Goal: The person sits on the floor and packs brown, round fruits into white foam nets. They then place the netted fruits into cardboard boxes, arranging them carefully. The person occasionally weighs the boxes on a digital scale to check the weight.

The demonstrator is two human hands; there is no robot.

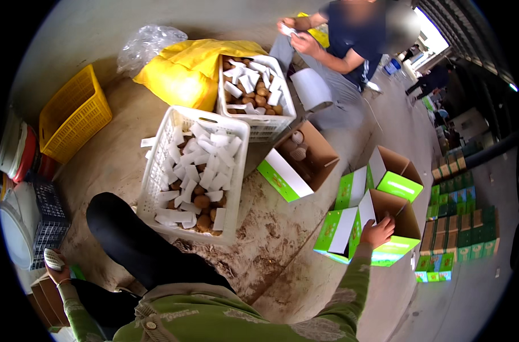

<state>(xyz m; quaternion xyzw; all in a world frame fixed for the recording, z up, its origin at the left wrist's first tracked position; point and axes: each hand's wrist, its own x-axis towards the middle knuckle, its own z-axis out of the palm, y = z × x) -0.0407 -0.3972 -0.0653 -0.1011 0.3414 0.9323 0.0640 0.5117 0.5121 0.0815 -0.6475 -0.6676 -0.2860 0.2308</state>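
Note:
My left hand, low at the left beside my knee, holds a fruit in a white foam net sleeve. My right hand reaches out to the right and grips the upper edge of an open green-and-white cardboard box. Part of that edge is hidden under my fingers. Before my knees stands a white plastic crate of brown fruits, apparently kiwifruit, with many white foam sleeves strewn over them. Another open box holds a few sleeved fruits at its far end.
A second white crate of fruit stands behind, against a yellow sack. A co-worker sits beyond, handling something white. At left are a yellow crate and a dark crate. More boxes stand at right.

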